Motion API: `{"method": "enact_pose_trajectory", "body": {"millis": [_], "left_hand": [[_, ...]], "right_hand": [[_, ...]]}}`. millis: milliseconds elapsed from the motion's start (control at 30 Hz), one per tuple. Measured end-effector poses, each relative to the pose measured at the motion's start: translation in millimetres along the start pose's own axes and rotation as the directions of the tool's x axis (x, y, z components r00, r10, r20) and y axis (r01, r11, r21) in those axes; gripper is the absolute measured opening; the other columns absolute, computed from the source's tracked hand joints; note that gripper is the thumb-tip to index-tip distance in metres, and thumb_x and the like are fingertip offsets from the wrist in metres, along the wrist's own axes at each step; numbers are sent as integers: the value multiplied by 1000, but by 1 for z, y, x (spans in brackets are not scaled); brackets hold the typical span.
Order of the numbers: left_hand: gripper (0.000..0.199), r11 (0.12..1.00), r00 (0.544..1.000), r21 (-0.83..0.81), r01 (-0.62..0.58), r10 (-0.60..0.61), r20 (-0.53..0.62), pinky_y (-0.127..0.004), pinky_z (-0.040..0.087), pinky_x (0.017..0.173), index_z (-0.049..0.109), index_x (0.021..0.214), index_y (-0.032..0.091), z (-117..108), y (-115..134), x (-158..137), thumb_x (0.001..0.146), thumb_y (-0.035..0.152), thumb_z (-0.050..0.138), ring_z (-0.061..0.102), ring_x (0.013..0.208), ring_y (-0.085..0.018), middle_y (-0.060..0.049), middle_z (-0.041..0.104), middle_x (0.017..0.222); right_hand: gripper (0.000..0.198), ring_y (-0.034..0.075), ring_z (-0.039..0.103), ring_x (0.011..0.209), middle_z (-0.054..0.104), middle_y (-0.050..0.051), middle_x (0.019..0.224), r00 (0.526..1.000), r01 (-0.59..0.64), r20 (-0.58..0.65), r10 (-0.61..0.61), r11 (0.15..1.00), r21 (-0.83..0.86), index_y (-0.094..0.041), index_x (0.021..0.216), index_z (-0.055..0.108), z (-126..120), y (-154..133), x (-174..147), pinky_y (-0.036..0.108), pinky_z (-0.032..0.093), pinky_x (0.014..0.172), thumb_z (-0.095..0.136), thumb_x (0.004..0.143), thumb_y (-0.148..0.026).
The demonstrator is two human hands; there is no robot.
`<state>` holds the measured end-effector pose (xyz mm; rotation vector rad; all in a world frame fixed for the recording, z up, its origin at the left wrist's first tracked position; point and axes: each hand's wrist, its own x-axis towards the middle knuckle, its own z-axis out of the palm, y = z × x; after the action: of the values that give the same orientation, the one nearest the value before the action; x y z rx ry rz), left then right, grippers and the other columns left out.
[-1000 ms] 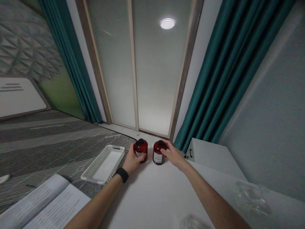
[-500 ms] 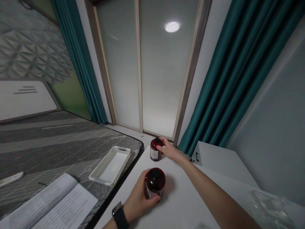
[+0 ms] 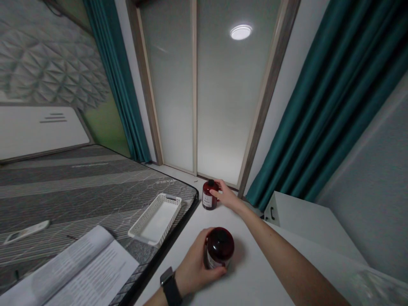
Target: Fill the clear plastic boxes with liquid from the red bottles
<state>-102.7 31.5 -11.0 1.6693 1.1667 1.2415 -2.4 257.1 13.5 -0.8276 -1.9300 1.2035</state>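
My left hand (image 3: pixel 198 264), with a dark watch on its wrist, is wrapped round a dark red bottle (image 3: pixel 220 245) with a black cap and a pale label, close to me on the white tabletop (image 3: pixel 245 280). Farther off, at the far left corner of that tabletop, stands a second dark red bottle (image 3: pixel 208 200) with a white label and a black cap. My right hand (image 3: pixel 225 195) grips this one from its right side, thumb across the front. The fingers behind it are partly hidden. Both bottles are upright.
Left of the table lies a striped grey mattress (image 3: pixel 105 187). On it are a white plastic basket (image 3: pixel 134 231), an open book (image 3: pixel 92 272) and a white remote control (image 3: pixel 30 230). A white cabinet (image 3: pixel 312 225) and clear plastic wrapping (image 3: pixel 379 289) are at the right.
The view has shifted so most things sit farther right. The far bottle, held in my right hand, has moved slightly away and left on the tabletop. The left hand keeps its hold.
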Motion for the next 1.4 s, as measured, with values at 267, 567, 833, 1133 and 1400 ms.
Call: {"method": "enact_pose_trajectory", "body": {"millis": [267, 567, 833, 1133, 1400], "left_hand": [[82, 1000, 1000, -16, 11, -11, 11, -44, 38, 110, 45, 136, 22, -1, -2, 1, 64, 7, 80, 52, 125, -29, -9, 55, 133], [80, 1000, 1000, -16, 18, -18, 8, -46, 37, 111, 46, 136, 21, 0, 1, 2, 64, 9, 80, 52, 125, -31, -11, 55, 134], [82, 996, 1000, -93, 16, -14, 21, -44, 37, 111, 46, 137, 22, -1, -2, 2, 67, 24, 87, 52, 126, -32, -12, 55, 134], [84, 993, 1000, -120, 3, -1, 19, -46, 37, 112, 45, 138, 20, 1, -8, 3, 66, 27, 88, 52, 127, -33, -14, 54, 136], [84, 995, 1000, -99, 14, -12, 11, -48, 35, 113, 45, 138, 19, 1, -8, 6, 64, 19, 86, 50, 129, -33, -14, 54, 138]], "right_hand": [[100, 26, 58, 124, 61, 14, 131, 999, -44, -12, 43, 993, -110, -21, 150, 24, 2, 20, -21, 44, 43, 105, 81, 68, -24], [92, 25, 68, 99, 71, 7, 109, 998, -60, 0, 62, 962, -267, -23, 146, 32, 12, 37, -32, 41, 49, 92, 80, 67, -18], [77, 35, 57, 117, 68, 11, 116, 998, -66, -45, 52, 901, -429, -21, 137, 44, 20, 42, -27, 49, 35, 102, 79, 69, -19], [85, 32, 59, 113, 70, 10, 110, 998, -57, -19, 54, 906, -419, -18, 145, 36, 17, 45, -28, 49, 36, 102, 76, 70, -18], [64, 23, 60, 113, 65, 10, 117, 998, -55, -30, 48, 938, -342, -19, 144, 41, -1, 44, -55, 44, 40, 105, 60, 82, -15]]}}
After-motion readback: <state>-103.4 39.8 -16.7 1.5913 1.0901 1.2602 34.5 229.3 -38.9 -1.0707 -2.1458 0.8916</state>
